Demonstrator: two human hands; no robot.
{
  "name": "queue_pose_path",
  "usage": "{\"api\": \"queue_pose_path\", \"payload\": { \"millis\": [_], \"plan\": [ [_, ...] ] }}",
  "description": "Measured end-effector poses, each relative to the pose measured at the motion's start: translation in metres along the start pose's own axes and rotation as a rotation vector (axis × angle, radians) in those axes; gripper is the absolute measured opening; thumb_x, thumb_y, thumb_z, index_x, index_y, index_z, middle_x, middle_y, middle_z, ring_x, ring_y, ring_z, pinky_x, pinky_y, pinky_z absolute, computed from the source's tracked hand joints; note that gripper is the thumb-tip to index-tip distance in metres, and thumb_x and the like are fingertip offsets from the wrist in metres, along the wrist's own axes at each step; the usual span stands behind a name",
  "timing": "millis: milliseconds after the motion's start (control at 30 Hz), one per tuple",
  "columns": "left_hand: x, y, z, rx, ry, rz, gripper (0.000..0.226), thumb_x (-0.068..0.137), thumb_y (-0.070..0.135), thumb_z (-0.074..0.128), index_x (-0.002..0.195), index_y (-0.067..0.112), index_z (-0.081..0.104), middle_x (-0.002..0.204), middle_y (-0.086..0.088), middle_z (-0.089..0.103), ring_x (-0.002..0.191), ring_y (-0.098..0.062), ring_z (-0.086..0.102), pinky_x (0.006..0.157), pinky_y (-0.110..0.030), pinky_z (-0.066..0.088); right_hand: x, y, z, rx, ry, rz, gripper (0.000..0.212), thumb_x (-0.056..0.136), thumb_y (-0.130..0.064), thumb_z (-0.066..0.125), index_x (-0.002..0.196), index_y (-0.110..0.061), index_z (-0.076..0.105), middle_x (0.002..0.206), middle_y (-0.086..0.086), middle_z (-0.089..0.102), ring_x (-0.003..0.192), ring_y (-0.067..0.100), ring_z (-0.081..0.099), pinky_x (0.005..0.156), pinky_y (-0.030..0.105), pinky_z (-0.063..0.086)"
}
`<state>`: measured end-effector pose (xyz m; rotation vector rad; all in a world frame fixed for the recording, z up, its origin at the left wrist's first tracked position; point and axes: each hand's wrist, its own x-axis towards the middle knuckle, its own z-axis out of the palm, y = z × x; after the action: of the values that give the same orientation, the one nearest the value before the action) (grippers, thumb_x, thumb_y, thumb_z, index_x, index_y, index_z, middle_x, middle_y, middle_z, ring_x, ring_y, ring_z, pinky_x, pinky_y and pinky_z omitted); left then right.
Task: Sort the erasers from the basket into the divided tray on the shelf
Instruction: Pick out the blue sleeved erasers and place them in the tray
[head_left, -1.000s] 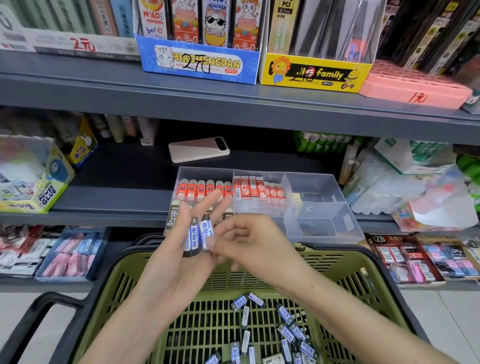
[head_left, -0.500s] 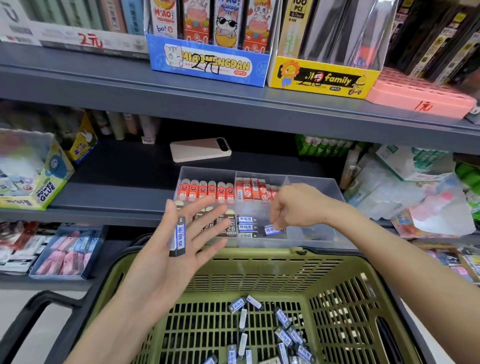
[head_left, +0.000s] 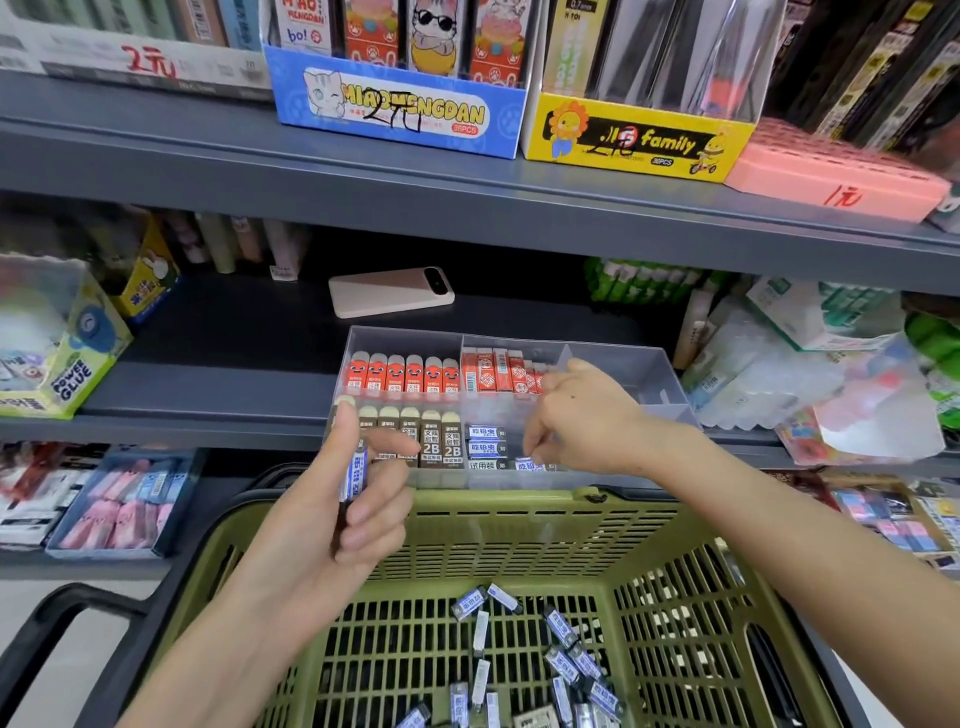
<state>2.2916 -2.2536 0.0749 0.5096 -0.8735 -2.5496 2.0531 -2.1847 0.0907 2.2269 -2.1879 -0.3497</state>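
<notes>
Head view. Green basket (head_left: 519, 540) at 6 o'clock in the frame, with loose blue-white erasers (head_left: 561, 631) scattered on its floor toward 5 o'clock. Clear divided tray (head_left: 628, 361) sits on the grey shelf (head_left: 208, 384) at 12 o'clock of the basket.

Hands well apart. Left hand (head_left: 332, 514) is over the basket's far rim, thumb up, fingers curled round one upright eraser (head_left: 358, 470) in a blue-white sleeve. Right hand (head_left: 587, 415), at 3 o'clock of the left, reaches into the tray's front middle compartment, with its fingertips bunched on a front-row eraser (head_left: 529, 464).

Tray contents:
- Blue-white stack (head_left: 485, 440) at 9 o'clock of the right hand's fingertips.
- Brown 2B erasers (head_left: 431, 441) front left.
- Orange erasers (head_left: 400, 374) rear left.
- Red-white erasers (head_left: 498, 371) rear middle.

Phone (head_left: 389, 292) lies on the shelf at 12 o'clock of the tray.
</notes>
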Motion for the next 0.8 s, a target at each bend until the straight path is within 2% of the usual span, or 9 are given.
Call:
{"api": "queue_pose_path", "payload": {
  "millis": [100, 200, 300, 367, 433, 500, 600, 733, 800],
  "plan": [
    [-0.001, -0.002, 0.002, 0.027, 0.008, -0.009, 0.050, 0.083, 0.057, 0.061, 0.085, 0.008, 0.068, 0.047, 0.005, 0.032, 0.035, -0.003, 0.026, 0.030, -0.015, 0.025, -0.001, -0.001, 0.003, -0.066, -0.023, -0.008, 0.020, 0.084, -0.032, 0.055, 0.087, -0.031, 0.075, 0.077, -0.012, 0.068, 0.089, 0.013, 0.046, 0.064, 0.031, 0.009],
    [-0.002, -0.003, 0.003, 0.078, 0.057, 0.014, 0.047, 0.096, 0.044, 0.040, 0.088, 0.006, 0.066, 0.055, -0.001, 0.033, 0.043, -0.009, 0.026, 0.035, -0.018, 0.025, -0.003, -0.001, 0.005, -0.067, -0.035, -0.006, 0.023, 0.088, -0.031, 0.051, 0.089, -0.032, 0.074, 0.077, -0.012, 0.067, 0.086, 0.011, 0.040, 0.063, 0.030, 0.007],
    [-0.002, -0.003, 0.006, 0.073, 0.092, 0.017, 0.031, 0.088, 0.026, 0.042, 0.085, 0.007, 0.066, 0.064, -0.005, 0.039, 0.051, -0.012, 0.033, 0.040, -0.022, 0.029, -0.007, -0.001, 0.002, -0.011, -0.002, 0.022, 0.026, 0.091, -0.029, 0.046, 0.098, -0.033, 0.071, 0.085, -0.012, 0.067, 0.091, 0.012, 0.042, 0.065, 0.029, 0.006],
    [0.000, -0.004, 0.008, 0.061, 0.113, 0.000, 0.027, 0.086, 0.022, 0.045, 0.090, 0.005, 0.065, 0.069, -0.007, 0.045, 0.054, -0.014, 0.041, 0.042, -0.023, 0.036, -0.011, -0.005, -0.006, 0.054, 0.061, 0.065, 0.026, 0.094, -0.029, 0.045, 0.103, -0.033, 0.069, 0.094, -0.012, 0.068, 0.097, 0.012, 0.043, 0.068, 0.027, 0.009],
    [0.001, -0.006, 0.010, 0.063, 0.120, 0.000, 0.026, 0.088, 0.019, 0.050, 0.100, 0.002, 0.065, 0.076, -0.011, 0.057, 0.062, -0.017, 0.056, 0.048, -0.024, 0.047, -0.018, -0.013, -0.016, 0.262, 0.207, 0.117, 0.022, 0.094, -0.032, 0.049, 0.100, -0.031, 0.070, 0.094, -0.013, 0.069, 0.094, 0.010, 0.046, 0.074, 0.026, 0.015],
    [0.002, -0.008, 0.011, 0.121, 0.116, 0.048, 0.028, 0.086, 0.017, 0.054, 0.109, 0.006, 0.068, 0.092, -0.014, 0.069, 0.081, -0.024, 0.069, 0.062, -0.026, 0.055, -0.028, -0.031, -0.028, 0.661, 0.348, 0.142, 0.017, 0.089, -0.037, 0.058, 0.086, -0.028, 0.072, 0.080, -0.018, 0.068, 0.082, 0.004, 0.051, 0.078, 0.024, 0.027],
    [0.004, -0.008, 0.019, 0.267, 0.109, 0.151, 0.033, 0.084, 0.021, 0.060, 0.115, 0.013, 0.067, 0.113, -0.013, 0.069, 0.104, -0.027, 0.067, 0.079, -0.026, 0.056, -0.040, -0.065, -0.040, 1.008, 0.437, 0.178, 0.019, 0.075, -0.051, 0.065, 0.078, -0.032, 0.067, 0.068, -0.023, 0.062, 0.071, 0.000, 0.053, 0.069, 0.020, 0.043],
    [0.006, -0.011, 0.034, 0.412, 0.184, 0.227, 0.050, 0.078, 0.030, 0.065, 0.125, 0.014, 0.058, 0.110, -0.006, 0.071, 0.102, -0.021, 0.068, 0.090, -0.032, 0.051, -0.045, -0.078, -0.039, 1.208, 0.500, 0.377, 0.013, 0.074, -0.034, 0.075, 0.081, -0.029, 0.065, 0.073, -0.014, 0.066, 0.071, 0.012, 0.059, 0.072, 0.032, 0.052],
    [0.007, -0.014, 0.041, 0.459, 0.191, 0.248, 0.041, 0.079, 0.030, 0.064, 0.119, 0.019, 0.060, 0.106, -0.004, 0.073, 0.101, -0.019, 0.068, 0.094, -0.033, 0.045, -0.047, -0.076, -0.038, 1.362, 0.493, 0.420, 0.006, 0.078, -0.025, 0.074, 0.079, -0.024, 0.068, 0.071, -0.014, 0.067, 0.069, 0.005, 0.059, 0.071, 0.024, 0.050]
  ]
}}
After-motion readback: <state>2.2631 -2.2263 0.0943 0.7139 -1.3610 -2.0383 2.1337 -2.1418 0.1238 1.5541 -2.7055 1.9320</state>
